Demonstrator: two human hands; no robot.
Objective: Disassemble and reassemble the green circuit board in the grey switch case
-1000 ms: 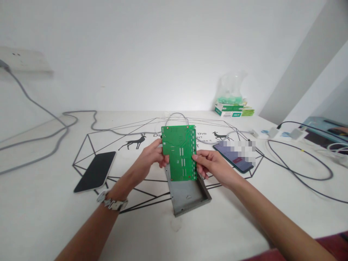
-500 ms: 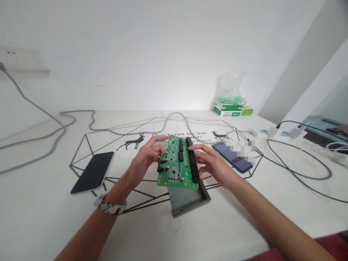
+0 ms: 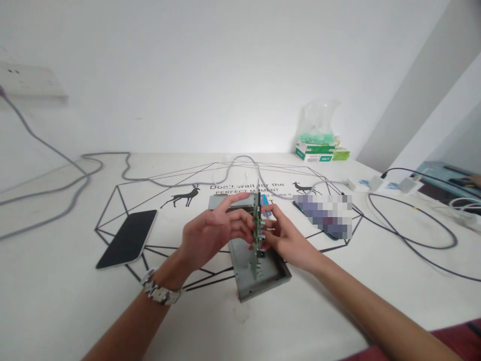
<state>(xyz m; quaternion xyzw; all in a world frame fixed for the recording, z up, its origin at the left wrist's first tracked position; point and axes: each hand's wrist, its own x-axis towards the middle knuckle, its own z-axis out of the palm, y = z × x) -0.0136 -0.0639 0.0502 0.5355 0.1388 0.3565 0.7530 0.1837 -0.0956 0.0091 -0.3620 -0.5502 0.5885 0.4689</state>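
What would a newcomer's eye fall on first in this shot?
Probably the green circuit board, seen nearly edge-on at the centre, between the left hand and right hand. Just below it, the open grey case sits on the white table. Next might come the black deer print on the tabletop, left of the lettering.

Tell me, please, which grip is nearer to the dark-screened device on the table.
Left. The left grip is right of the device, at the circuit board; the right grip is farther off, across the board.
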